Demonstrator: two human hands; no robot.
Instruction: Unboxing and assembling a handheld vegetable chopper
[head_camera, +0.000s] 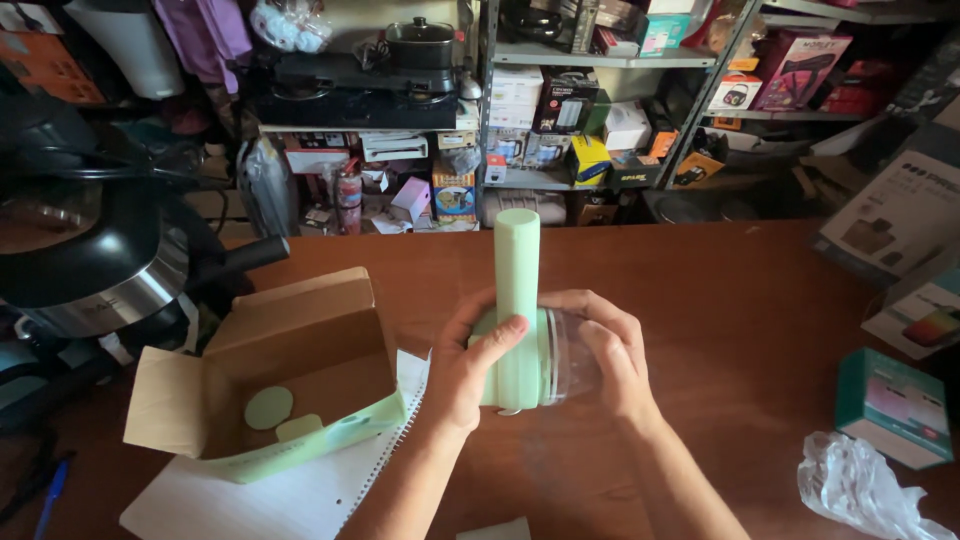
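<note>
While both hands gripped it between them, the left hand (470, 370) on the pale green handheld appliance (518, 310), the right hand (610, 350) around its clear cup (565, 355), it looked light, rigid, slippery plastic.

Brown wooden counter (720, 300) is seen bearing an open cardboard box with pale green sides (290, 380) set on a white spiral-bound notebook (290, 495), a small teal carton (893, 405), and crumpled clear plastic wrap (860, 485).

Your left hand (470, 375) and right hand (612, 355) are bare, forearms uncovered, with no sleeves in view.
</note>
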